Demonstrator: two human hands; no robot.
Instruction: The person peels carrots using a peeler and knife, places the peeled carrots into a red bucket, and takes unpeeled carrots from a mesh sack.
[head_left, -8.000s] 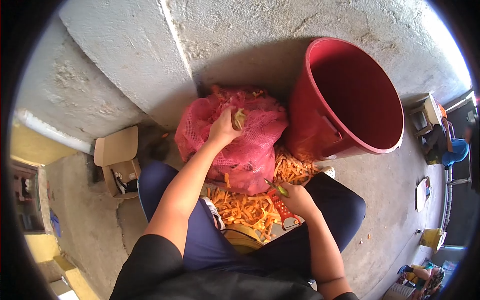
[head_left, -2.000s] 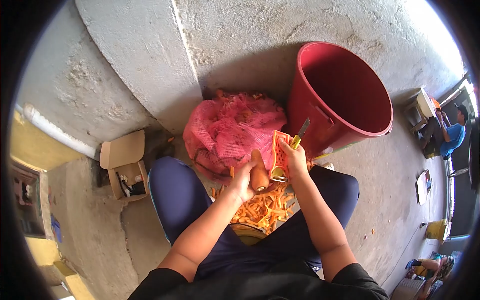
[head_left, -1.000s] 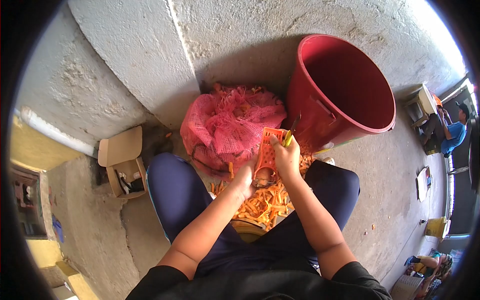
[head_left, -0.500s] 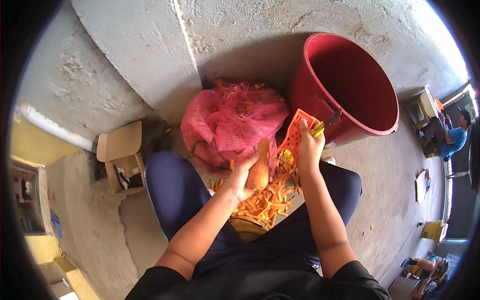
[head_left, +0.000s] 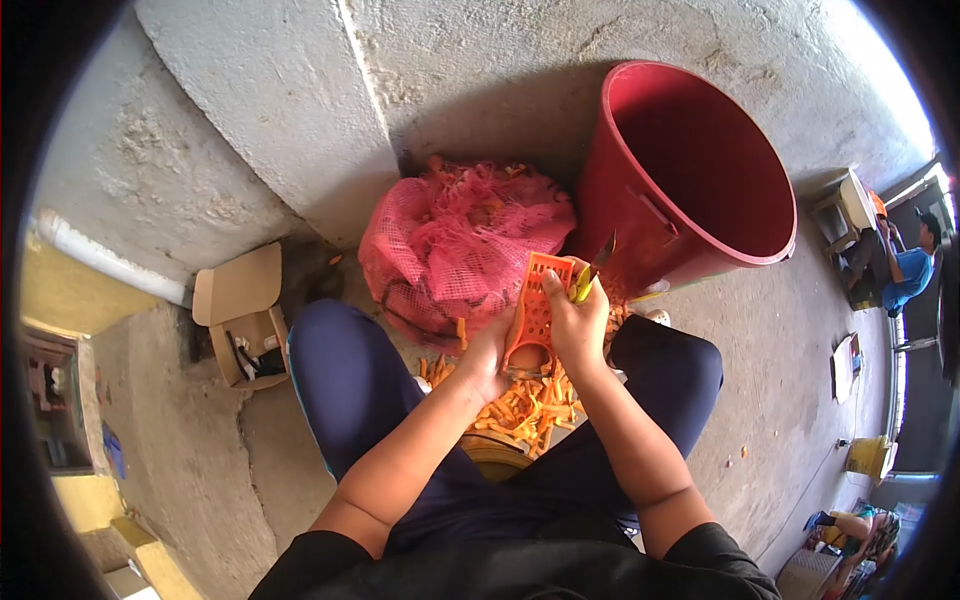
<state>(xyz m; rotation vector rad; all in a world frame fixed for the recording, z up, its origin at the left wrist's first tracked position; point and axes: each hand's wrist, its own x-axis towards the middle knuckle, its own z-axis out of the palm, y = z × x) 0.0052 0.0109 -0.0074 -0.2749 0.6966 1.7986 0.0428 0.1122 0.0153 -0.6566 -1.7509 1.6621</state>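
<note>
My left hand (head_left: 487,360) is closed around an orange, pear-shaped vegetable (head_left: 527,357), mostly hidden now under the tool in front of it. My right hand (head_left: 580,322) grips a flat orange plastic grater (head_left: 537,308) with rows of holes, laid against the vegetable. A yellow-handled knife (head_left: 582,286) is also tucked in that hand, its dark blade pointing up and away. Below both hands, orange peel strips (head_left: 525,412) lie heaped over a yellowish round container (head_left: 495,458) between my knees.
A pink mesh sack (head_left: 460,245) of orange scraps sits ahead, by the wall. Right of it stands a tall red bin (head_left: 640,190). An open cardboard box (head_left: 250,330) is on the floor at left. A person in blue (head_left: 908,282) sits far right.
My right hand has moved left and slightly down, bringing the grater from beside the vegetable to over it. The vegetable's narrow neck is now covered.
</note>
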